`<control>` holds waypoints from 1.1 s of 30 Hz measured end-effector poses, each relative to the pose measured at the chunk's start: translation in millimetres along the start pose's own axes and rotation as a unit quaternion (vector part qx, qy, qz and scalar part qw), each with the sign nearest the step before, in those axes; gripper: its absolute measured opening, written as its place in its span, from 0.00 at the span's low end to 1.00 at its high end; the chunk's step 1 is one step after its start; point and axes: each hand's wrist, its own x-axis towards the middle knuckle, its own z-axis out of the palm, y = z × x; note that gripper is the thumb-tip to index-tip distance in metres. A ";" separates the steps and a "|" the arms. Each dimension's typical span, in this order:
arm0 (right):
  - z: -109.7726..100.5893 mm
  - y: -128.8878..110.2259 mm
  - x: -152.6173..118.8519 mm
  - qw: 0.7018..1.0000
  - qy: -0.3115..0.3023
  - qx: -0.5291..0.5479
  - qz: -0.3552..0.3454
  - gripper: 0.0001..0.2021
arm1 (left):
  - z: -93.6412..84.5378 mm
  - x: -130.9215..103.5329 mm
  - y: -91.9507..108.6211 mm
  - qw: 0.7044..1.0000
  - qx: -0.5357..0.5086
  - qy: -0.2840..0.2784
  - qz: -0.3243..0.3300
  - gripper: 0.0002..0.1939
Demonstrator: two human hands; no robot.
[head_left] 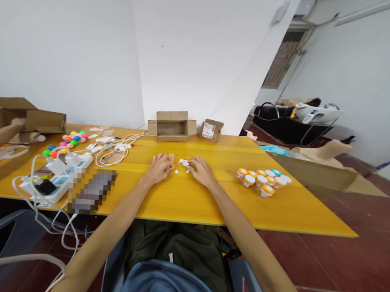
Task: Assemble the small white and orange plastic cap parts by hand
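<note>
Shirt below table edge; left hand, right hand near white pieces, grips unclear. Open carton at far edge.

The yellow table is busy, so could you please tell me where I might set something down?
Bare table lies between the small white parts and the near edge, and between the right hand and the orange-and-white pieces. It is crowded at left, around the power strip and coloured balls.

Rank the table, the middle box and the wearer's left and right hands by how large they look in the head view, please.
1. Table
2. Middle box
3. Left hand and right hand: too alike to rank.
</note>
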 end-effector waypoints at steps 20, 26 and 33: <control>-5.3 -5.5 -2.5 0.998 -0.013 -0.035 0.042 0.05 | -7.4 0.9 14.1 0.993 -0.113 0.023 0.020 0.10; -5.6 -4.8 -3.1 0.999 -0.020 -0.034 0.038 0.05 | -11.1 -0.3 17.5 0.989 -0.142 0.010 0.047 0.08; -4.8 -1.3 -3.5 0.999 -0.016 -0.017 0.029 0.04 | -9.4 -2.1 15.2 0.993 -0.113 -0.026 0.027 0.11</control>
